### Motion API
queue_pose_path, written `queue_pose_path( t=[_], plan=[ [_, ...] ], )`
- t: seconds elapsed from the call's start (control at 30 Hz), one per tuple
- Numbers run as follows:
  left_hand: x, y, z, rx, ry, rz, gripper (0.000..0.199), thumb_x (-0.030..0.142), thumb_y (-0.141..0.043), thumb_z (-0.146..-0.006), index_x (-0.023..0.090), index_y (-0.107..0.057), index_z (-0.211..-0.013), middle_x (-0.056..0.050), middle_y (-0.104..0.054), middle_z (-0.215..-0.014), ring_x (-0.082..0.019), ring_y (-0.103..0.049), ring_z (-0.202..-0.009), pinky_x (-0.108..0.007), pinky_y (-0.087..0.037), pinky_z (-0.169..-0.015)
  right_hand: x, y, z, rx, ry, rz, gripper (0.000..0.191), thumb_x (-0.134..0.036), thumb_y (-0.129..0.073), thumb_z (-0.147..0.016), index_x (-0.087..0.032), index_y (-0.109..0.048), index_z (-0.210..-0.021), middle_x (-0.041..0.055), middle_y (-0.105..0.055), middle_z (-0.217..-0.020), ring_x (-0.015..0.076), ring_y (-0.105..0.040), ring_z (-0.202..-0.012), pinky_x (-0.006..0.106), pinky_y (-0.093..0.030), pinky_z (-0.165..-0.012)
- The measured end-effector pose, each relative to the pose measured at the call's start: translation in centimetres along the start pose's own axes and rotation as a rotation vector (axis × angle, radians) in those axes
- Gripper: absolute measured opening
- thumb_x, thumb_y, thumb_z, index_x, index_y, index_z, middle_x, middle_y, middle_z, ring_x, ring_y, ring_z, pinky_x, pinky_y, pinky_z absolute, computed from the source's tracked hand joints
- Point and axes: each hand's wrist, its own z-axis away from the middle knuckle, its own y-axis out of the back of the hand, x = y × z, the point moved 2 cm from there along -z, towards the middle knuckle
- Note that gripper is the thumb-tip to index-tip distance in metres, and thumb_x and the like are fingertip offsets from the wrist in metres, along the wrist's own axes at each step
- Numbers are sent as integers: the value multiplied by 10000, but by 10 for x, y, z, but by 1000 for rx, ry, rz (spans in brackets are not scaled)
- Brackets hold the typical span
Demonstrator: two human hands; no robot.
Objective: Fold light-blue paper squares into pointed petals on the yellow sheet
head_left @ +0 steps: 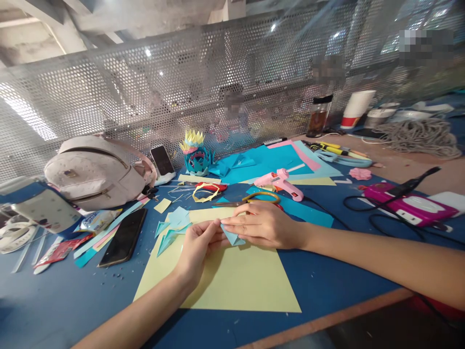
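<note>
Between my two hands is a small folded piece of light blue paper (232, 236), held above a large pale yellow sheet (240, 286). My left hand (199, 245) pinches its left edge with thumb and fingertips. From the other side, my right hand (267, 225) closes its fingers over the top of the same piece. Several folded light blue paper pieces (173, 232) lie on the yellow sheet, left of my hands. Just behind my right hand are scissors with yellowish handles (263, 196), partly covered by it.
A pink glue gun (281, 183) lies behind my right hand, its cord trailing right. At the back stands a blue and yellow paper crown-like model (197, 155) beside blue sheets (265, 162). A dark phone (125, 237) and pale backpack (96, 169) are left; a magenta power strip (410, 203) is right.
</note>
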Motion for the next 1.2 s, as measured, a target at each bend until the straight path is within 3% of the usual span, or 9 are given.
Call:
queue_pose_path(
  t=[0.17,0.27,0.37,0.43,0.53,0.6,0.77,1.2],
  plan=[
    [-2,2,-1,-21,-3,-21,519,595,-859,-689,109,-773,-848,-117,-769,-807,-193,-731,-743,-265,-573,-750,0,1,0,7,-22,-73,349,-246,-426,-1063,-162,-670,-1297,118,-716,-1240,229,-590,-1131,370,-523,-928],
    [-2,2,0,-14,-17,-39,493,579,-853,-708,113,-780,-849,-116,-771,-812,-184,-726,-737,-252,-570,-742,-1,1,0,57,-79,-232,322,-241,-453,-1053,-160,-704,-1238,130,-707,-1240,236,-595,-1137,396,-508,-960],
    [-2,0,1,-16,-32,-68,500,583,-840,-721,107,-787,-863,-134,-775,-837,-216,-738,-773,-280,-575,-763,0,0,-1,129,-301,-537,288,-289,-498,-1043,-193,-724,-1194,119,-696,-1210,211,-627,-1106,384,-511,-973],
    [-3,-1,3,-24,-43,-90,511,591,-828,-729,104,-793,-880,-141,-777,-853,-238,-743,-792,-310,-578,-794,0,-3,-1,138,-505,-746,295,-350,-535,-1024,-191,-717,-1194,119,-675,-1195,199,-655,-1045,334,-553,-876],
    [-4,-4,4,-43,-61,-127,491,587,-806,-754,114,-804,-886,-129,-780,-842,-240,-739,-788,-319,-572,-807,-2,-8,-1,87,-727,-998,387,-458,-597,-971,-176,-691,-1219,132,-642,-1229,199,-668,-998,264,-566,-717],
    [-4,-6,5,-59,-74,-154,474,583,-793,-768,121,-811,-871,-117,-781,-824,-233,-731,-777,-302,-565,-784,-5,-11,-1,22,-789,-1116,462,-496,-643,-932,-177,-664,-1266,133,-641,-1262,223,-658,-1066,275,-573,-752],
    [-3,-9,7,-71,-86,-205,471,592,-798,-749,130,-819,-843,-100,-781,-793,-227,-716,-758,-278,-562,-739,-10,-15,-2,-116,-797,-1223,526,-486,-696,-895,-162,-660,-1308,121,-680,-1248,260,-647,-1121,349,-557,-901],
    [-3,-12,10,-84,-98,-225,441,563,-780,-782,130,-823,-858,-87,-764,-747,-209,-694,-690,-281,-555,-707,-9,-22,3,-174,-770,-1191,510,-558,-655,-916,-144,-731,-1205,74,-710,-1020,188,-634,-880,272,-511,-746]
  ],
)
